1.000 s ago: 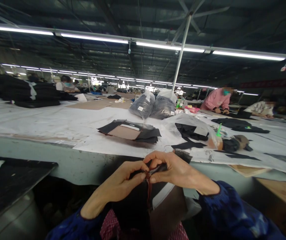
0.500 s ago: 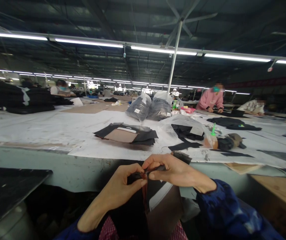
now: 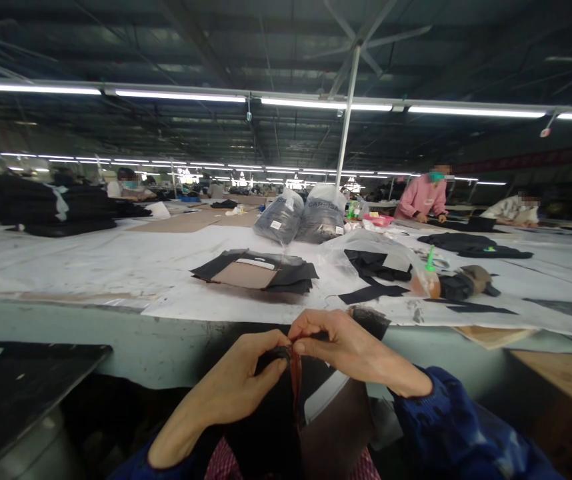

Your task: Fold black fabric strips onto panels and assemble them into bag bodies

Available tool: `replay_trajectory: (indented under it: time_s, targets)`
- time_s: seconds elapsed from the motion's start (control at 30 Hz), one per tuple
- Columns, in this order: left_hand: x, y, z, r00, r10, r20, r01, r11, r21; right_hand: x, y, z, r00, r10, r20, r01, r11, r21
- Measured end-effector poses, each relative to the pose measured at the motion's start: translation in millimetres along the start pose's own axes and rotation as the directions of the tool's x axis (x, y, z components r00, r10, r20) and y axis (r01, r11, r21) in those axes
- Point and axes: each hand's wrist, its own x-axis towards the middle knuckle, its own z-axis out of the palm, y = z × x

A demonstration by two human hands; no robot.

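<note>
Between my hands hangs a dark fabric piece (image 3: 336, 413) with a white strip and a reddish-brown seam edge running down its middle. My left hand (image 3: 246, 373) pinches the upper edge beside that seam. Its thumb and forefinger are closed on the cloth. My right hand (image 3: 343, 347) pinches the same seam from the other side, fingertips almost touching those of the left. The lower part of the cloth hangs over my lap, in front of the table edge. On the table ahead lies a stack of similar black and brown fabric pieces (image 3: 246, 272).
The white-covered table (image 3: 116, 267) spans the view. On it are filled plastic bags (image 3: 321, 217), a clear bag with black cloth (image 3: 376, 260), a green-tipped bottle (image 3: 431, 277) and piled dark fabric (image 3: 61, 203). A wooden box (image 3: 561, 380) stands right. A person in pink (image 3: 423, 197) works beyond.
My fingertips have shifted slightly along the seam, and more of its reddish-brown edge shows below them. The whole view has tilted a little. Both hands still grip the cloth.
</note>
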Motion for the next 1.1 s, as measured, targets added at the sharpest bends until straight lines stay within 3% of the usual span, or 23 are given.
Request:
replay_trajectory:
  time_s: [0.3,0.47,0.67,0.77,0.93,1.1]
  targets:
    - [3,-5,-0.6,0.999,-0.053,0.013,0.054,0.986,-0.155,0,1,1,0.999,-0.043,0.033,0.042,0.999,0.031]
    - [3,-9,-1.5,0.995,-0.095,0.016,0.096,0.976,-0.193,1,-6,-2,0.992,-0.107,0.062,0.110,0.993,-0.050]
    - [4,-7,4.4,0.997,-0.050,-0.060,0.032,0.959,-0.282,-3,-12,1,0.990,-0.143,0.002,0.141,0.970,-0.199]
    - [6,-4,9.6,0.994,-0.056,-0.095,0.031,0.968,-0.249,-5,-12,8,0.986,-0.153,-0.064,0.130,0.953,-0.274]
    - [7,0,16.3,0.981,-0.067,-0.184,0.045,0.992,-0.120,-5,-14,21,0.979,-0.041,-0.198,-0.028,0.943,-0.332]
    - [2,-3,12.2,0.993,-0.033,-0.114,0.031,0.999,-0.018,-6,-12,20,0.979,-0.052,-0.198,0.000,0.967,-0.255]
